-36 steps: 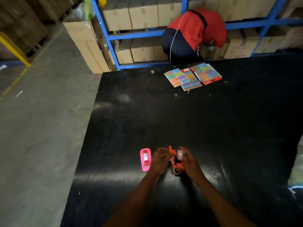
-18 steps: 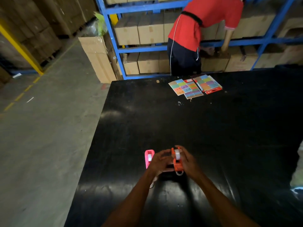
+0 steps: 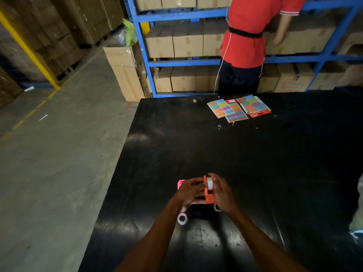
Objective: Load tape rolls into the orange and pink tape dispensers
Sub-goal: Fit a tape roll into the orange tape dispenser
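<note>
Currently, the small orange plastic tape dispenser (image 3: 208,195) sits between my hands just above the black table (image 3: 255,163), with a white tape roll (image 3: 210,184) seated in its top. My left hand (image 3: 189,193) curls against its left side; my right hand (image 3: 222,193) closes on its right side, fingertips at the roll. I judge this dispenser nearly loaded. The pink plastic tape dispenser (image 3: 180,184) lies on the table just beyond my left hand, mostly covered, so its loading state cannot be confirmed. One loose clear tape roll (image 3: 182,218) rests on the table under my left wrist. A second ring-shaped piece (image 3: 217,208) shows below my right hand; only its edge is visible.
</note>
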Demonstrator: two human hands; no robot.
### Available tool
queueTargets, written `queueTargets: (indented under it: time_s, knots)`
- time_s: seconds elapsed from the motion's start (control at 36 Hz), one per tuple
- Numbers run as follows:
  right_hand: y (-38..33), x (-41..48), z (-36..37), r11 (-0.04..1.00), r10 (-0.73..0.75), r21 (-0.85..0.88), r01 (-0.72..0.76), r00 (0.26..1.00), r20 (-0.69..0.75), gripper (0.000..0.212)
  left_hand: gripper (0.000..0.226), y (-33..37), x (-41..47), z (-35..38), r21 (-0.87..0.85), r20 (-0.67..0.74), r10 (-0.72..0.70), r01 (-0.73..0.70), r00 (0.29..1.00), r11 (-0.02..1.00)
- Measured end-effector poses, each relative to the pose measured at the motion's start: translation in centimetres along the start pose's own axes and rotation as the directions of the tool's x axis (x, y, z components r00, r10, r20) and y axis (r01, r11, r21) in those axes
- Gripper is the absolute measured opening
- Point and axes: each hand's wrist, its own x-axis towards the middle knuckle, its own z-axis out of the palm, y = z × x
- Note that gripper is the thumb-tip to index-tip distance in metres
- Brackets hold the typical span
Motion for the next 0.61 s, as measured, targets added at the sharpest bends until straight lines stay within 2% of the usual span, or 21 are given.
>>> queueTargets:
  time_s: [0.17, 0.31, 0.61]
  knots:
    - [-0.7, -0.1, 0.0, 1.000, 0.009, -0.007, -0.008, 0.998, 0.058, 0.037, 0.029, 0.3, 0.2, -0.5, 0.029, -0.041, -0.025, 0.026, 0.999, 0.999]
    - [-1.2, -0.2, -0.4, 1.000, 0.030, -0.009, -0.030, 0.993, 0.111, 0.037, 0.030, 0.5, 0.3, -0.9, 0.051, -0.023, -0.048, 0.049, 0.999, 0.997]
    - [-2.2, -0.7, -0.6, 0.999, 0.042, 0.023, -0.046, 0.986, 0.163, 0.036, 0.019, 0.2, 0.9, -1.4, 0.077, -0.009, -0.058, 0.058, 0.998, 0.995]
